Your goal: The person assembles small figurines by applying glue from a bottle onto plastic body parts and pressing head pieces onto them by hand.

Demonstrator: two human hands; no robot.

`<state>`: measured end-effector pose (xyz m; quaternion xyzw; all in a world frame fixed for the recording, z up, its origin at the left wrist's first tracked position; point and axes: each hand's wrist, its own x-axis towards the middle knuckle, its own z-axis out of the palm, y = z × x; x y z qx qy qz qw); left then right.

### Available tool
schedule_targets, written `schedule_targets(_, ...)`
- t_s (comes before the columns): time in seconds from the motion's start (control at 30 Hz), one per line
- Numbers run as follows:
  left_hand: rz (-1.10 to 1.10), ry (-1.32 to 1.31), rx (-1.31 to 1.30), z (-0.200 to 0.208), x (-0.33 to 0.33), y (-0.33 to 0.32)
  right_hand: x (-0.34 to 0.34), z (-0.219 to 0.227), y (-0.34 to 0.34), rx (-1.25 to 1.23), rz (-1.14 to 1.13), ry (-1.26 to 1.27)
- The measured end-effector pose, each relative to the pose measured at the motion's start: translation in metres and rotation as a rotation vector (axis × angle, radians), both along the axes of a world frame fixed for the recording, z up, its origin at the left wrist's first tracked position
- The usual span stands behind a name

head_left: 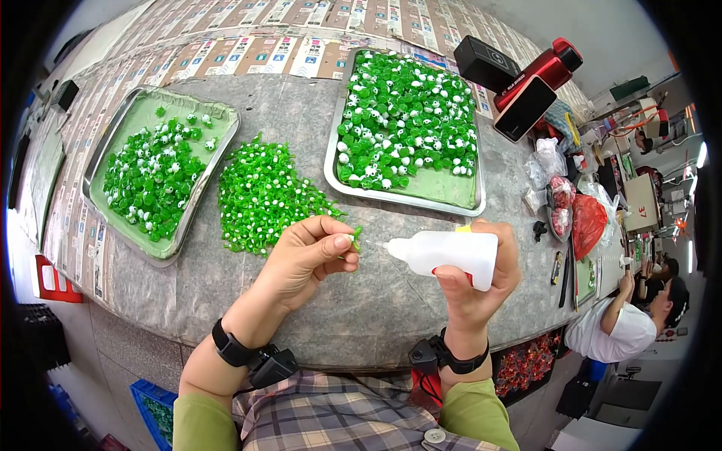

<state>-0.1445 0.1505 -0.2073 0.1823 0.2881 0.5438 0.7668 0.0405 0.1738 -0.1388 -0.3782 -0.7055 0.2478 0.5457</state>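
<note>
Between thumb and fingertips, my left hand (304,255) pinches a small green plastic piece (356,236). My right hand (489,282) is wrapped round a white squeeze bottle (445,251), tilted on its side. Its thin nozzle points left at the green piece, with a small gap between them. Beyond my left hand lies a loose pile of small green pieces (263,192) with white spots. A metal tray (218,113) at the left, lined in pale green, carries green-and-white pieces. A second, fuller tray (451,189) of such pieces lies beyond my right hand.
At the back right are a black box (481,62), a red flask (560,64) and a phone (526,107). Plastic bags (588,224) lie at the right edge, near a co-worker (620,325). Below the table are a blue crate (147,406) and a container of red pieces (523,364).
</note>
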Motion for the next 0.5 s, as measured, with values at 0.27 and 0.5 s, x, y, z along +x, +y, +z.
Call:
schedule_targets(0.27,-0.002,0.005,-0.012,-0.0004,-0.0001,-0.0004,-0.0017,-0.0028,-0.0004,-0.018,0.0,0.033)
schedule_targets(0.5,-0.01,-0.004,-0.01,-0.0003,-0.0001,-0.0003,0.0012,-0.0026,0.0023,-0.021,-0.016,0.083)
